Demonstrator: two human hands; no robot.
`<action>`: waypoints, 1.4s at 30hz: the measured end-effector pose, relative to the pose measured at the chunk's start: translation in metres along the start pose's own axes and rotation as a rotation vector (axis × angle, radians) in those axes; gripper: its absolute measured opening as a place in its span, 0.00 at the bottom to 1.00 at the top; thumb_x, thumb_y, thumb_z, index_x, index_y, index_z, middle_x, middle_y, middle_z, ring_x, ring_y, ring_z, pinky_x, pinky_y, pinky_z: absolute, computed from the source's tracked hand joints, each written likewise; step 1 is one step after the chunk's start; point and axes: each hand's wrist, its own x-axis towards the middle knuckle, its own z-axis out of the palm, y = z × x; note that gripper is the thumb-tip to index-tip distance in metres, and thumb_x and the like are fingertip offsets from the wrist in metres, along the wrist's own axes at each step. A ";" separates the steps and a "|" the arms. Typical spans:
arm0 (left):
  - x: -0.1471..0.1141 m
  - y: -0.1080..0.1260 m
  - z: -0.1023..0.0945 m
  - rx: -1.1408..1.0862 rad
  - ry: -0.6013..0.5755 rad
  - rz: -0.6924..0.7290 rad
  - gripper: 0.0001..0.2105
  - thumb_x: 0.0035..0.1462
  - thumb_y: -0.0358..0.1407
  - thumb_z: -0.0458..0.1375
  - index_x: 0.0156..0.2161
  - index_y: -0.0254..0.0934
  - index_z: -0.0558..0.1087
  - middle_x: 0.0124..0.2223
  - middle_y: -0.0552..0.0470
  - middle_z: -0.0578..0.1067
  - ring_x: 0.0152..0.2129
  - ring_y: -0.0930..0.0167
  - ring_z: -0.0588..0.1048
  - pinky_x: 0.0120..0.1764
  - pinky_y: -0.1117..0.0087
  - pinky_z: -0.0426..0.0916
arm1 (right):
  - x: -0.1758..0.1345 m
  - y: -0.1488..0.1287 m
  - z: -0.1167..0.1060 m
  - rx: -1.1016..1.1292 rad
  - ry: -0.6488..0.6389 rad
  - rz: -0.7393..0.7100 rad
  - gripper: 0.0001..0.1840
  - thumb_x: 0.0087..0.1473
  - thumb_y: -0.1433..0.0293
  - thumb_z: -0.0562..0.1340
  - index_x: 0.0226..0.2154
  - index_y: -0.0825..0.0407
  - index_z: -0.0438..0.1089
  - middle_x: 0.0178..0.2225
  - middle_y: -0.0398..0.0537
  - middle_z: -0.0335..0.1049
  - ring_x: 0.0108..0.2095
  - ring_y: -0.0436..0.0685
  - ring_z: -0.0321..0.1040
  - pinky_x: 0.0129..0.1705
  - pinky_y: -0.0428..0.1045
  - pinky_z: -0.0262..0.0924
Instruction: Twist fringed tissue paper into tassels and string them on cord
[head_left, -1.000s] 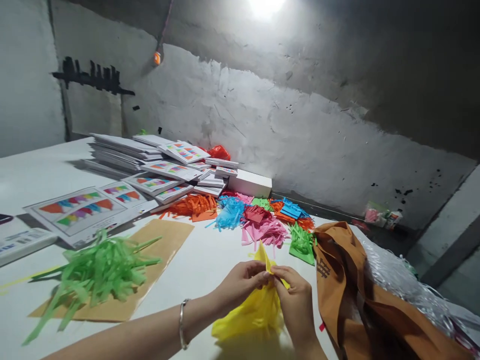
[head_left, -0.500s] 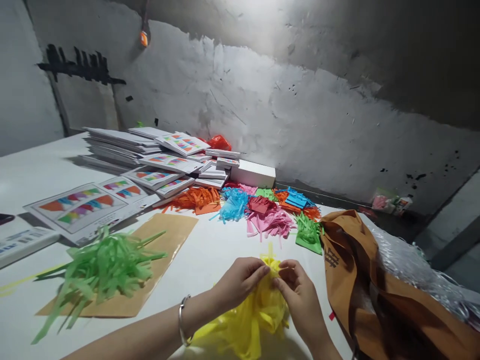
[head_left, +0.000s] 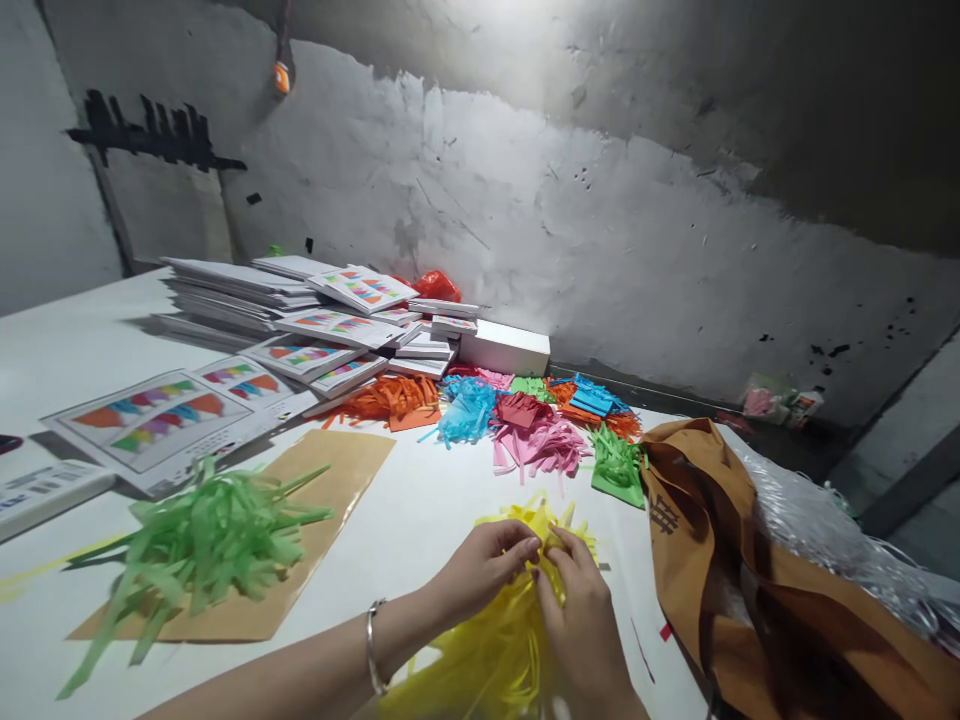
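Observation:
A bunch of yellow tissue paper fringe point(head_left: 487, 650) lies under both my hands at the front of the white table, its strips spreading toward me and a little beyond my fingers. My left hand point(head_left: 491, 560), with a silver bangle at the wrist, pinches the fringe near its middle. Close against it, my right hand point(head_left: 577, 590) has its fingers bent into the same yellow strips. The fingertips of both hands nearly meet there. To the left, a green tissue fringe point(head_left: 217, 530) rests on a brown paper envelope point(head_left: 330, 480).
Orange point(head_left: 401, 395), blue point(head_left: 469, 405), pink point(head_left: 536, 440) and green fringes point(head_left: 617, 465) lie beyond my hands. Printed packets point(head_left: 247, 285) are stacked at the back left, beside a white box point(head_left: 506, 348). On the right are a brown bag point(head_left: 697, 520) and clear plastic point(head_left: 817, 520).
The yellow strips now spread wider beyond my fingers. My right hand has shifted slightly left and turned inward, closer to my left hand.

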 end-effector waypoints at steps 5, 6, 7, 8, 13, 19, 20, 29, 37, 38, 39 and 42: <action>0.001 -0.007 0.000 0.085 0.075 0.042 0.20 0.52 0.52 0.62 0.34 0.35 0.73 0.31 0.52 0.73 0.29 0.69 0.68 0.32 0.71 0.62 | 0.000 0.002 0.006 0.035 -0.017 0.022 0.16 0.61 0.71 0.54 0.40 0.50 0.78 0.52 0.58 0.73 0.52 0.65 0.72 0.54 0.60 0.69; 0.001 -0.008 0.000 0.100 0.091 0.046 0.19 0.52 0.51 0.63 0.33 0.35 0.72 0.31 0.52 0.73 0.28 0.70 0.67 0.31 0.71 0.61 | 0.000 0.000 0.005 0.048 -0.020 0.014 0.16 0.61 0.71 0.54 0.40 0.50 0.78 0.52 0.57 0.73 0.52 0.64 0.73 0.53 0.59 0.69; 0.001 -0.008 0.000 0.111 0.103 0.048 0.18 0.52 0.51 0.63 0.32 0.36 0.71 0.30 0.53 0.72 0.28 0.70 0.66 0.30 0.71 0.60 | 0.001 -0.002 0.004 0.060 -0.028 0.011 0.16 0.61 0.70 0.54 0.40 0.49 0.78 0.51 0.56 0.74 0.52 0.63 0.73 0.53 0.57 0.69; 0.001 -0.008 0.000 0.118 0.108 0.050 0.17 0.53 0.50 0.62 0.31 0.36 0.70 0.29 0.54 0.71 0.27 0.70 0.66 0.30 0.72 0.60 | 0.002 -0.004 0.002 0.071 -0.040 0.016 0.16 0.62 0.70 0.54 0.41 0.49 0.78 0.51 0.55 0.74 0.52 0.62 0.73 0.54 0.56 0.69; 0.002 -0.008 -0.002 0.097 0.032 0.011 0.19 0.57 0.52 0.56 0.31 0.36 0.69 0.25 0.56 0.69 0.22 0.72 0.65 0.24 0.73 0.60 | 0.004 -0.007 -0.003 0.097 -0.073 0.107 0.17 0.63 0.67 0.54 0.39 0.52 0.79 0.51 0.56 0.74 0.52 0.63 0.72 0.56 0.57 0.66; 0.004 -0.009 -0.003 0.156 -0.002 0.038 0.16 0.60 0.47 0.53 0.32 0.34 0.73 0.26 0.53 0.73 0.23 0.70 0.71 0.25 0.72 0.65 | 0.001 -0.003 0.000 0.095 -0.066 0.144 0.18 0.60 0.68 0.56 0.45 0.55 0.78 0.53 0.60 0.73 0.54 0.67 0.70 0.58 0.63 0.62; 0.004 -0.009 -0.003 0.188 0.010 0.061 0.16 0.60 0.45 0.53 0.32 0.34 0.73 0.26 0.52 0.73 0.23 0.70 0.71 0.26 0.72 0.65 | 0.001 -0.002 0.001 0.103 -0.063 0.143 0.19 0.60 0.68 0.54 0.43 0.54 0.78 0.51 0.59 0.74 0.53 0.66 0.71 0.58 0.62 0.63; -0.010 -0.007 -0.003 0.518 0.179 0.459 0.07 0.60 0.32 0.51 0.38 0.37 0.72 0.44 0.42 0.73 0.39 0.63 0.72 0.41 0.61 0.66 | 0.006 -0.004 -0.004 0.204 0.006 0.205 0.12 0.55 0.69 0.56 0.27 0.50 0.74 0.38 0.51 0.76 0.40 0.59 0.74 0.46 0.52 0.66; -0.020 0.004 0.003 0.931 0.279 0.671 0.05 0.61 0.32 0.56 0.34 0.39 0.73 0.45 0.44 0.75 0.41 0.58 0.72 0.42 0.54 0.65 | 0.009 -0.002 -0.004 0.324 -0.004 0.289 0.09 0.50 0.69 0.62 0.21 0.50 0.64 0.35 0.48 0.73 0.41 0.58 0.72 0.46 0.51 0.64; -0.019 0.003 0.002 0.912 0.282 0.637 0.05 0.61 0.32 0.56 0.34 0.38 0.74 0.45 0.44 0.75 0.41 0.58 0.72 0.42 0.54 0.66 | 0.009 -0.003 -0.004 0.341 -0.022 0.290 0.10 0.50 0.68 0.63 0.21 0.50 0.64 0.35 0.48 0.73 0.40 0.58 0.72 0.46 0.50 0.64; -0.017 0.002 0.001 0.889 0.281 0.606 0.05 0.61 0.32 0.56 0.34 0.38 0.74 0.46 0.44 0.75 0.41 0.59 0.73 0.42 0.56 0.67 | 0.010 -0.004 -0.005 0.358 -0.044 0.287 0.11 0.51 0.67 0.64 0.21 0.50 0.65 0.34 0.47 0.73 0.40 0.57 0.72 0.44 0.50 0.65; -0.012 -0.001 -0.003 0.866 0.255 0.575 0.07 0.63 0.31 0.55 0.33 0.37 0.74 0.46 0.44 0.75 0.42 0.61 0.74 0.42 0.58 0.68 | 0.013 -0.005 -0.009 0.399 -0.113 0.256 0.12 0.54 0.65 0.64 0.22 0.50 0.68 0.34 0.46 0.73 0.38 0.56 0.73 0.42 0.48 0.66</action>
